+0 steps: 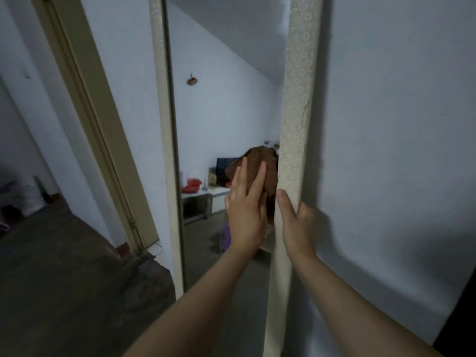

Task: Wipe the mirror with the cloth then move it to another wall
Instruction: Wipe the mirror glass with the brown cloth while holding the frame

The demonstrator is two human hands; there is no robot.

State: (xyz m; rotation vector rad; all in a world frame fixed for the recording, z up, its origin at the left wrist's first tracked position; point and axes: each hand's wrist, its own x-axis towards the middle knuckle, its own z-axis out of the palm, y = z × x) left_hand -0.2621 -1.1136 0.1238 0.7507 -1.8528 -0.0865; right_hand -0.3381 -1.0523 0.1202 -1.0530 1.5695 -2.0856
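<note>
Tall full-length mirror [226, 99] stood upright against a pale wall [399, 124], cream frame with a ring-embossed pattern. Left hand [246, 212] was flat on the glass, fingers [243, 173] extended and slightly spread, pressing a brown cloth [260, 157] against the mirror surface close to the right frame rail [293, 124]. Cloth bunched above and to the right of the fingertips, its right edge touching or nearly touching the rail; can't tell which. Right hand [296, 222] was wrapped around that right rail, thumb [284, 202] on the front face pointing up, other fingers curled behind the frame and hidden, so clamped on the rail. Both forearms bare, reaching up from bottom of view.

Reflection in the glass showed a white low cabinet [206, 197] with a dark screen [225, 168], a red container [192, 185] and small items on top, plus a small reddish object [192, 80] on the reflected wall. To the left of the mirror, a beige door frame [103, 124] and a dark concrete floor [64, 279]. Image soft, low light.
</note>
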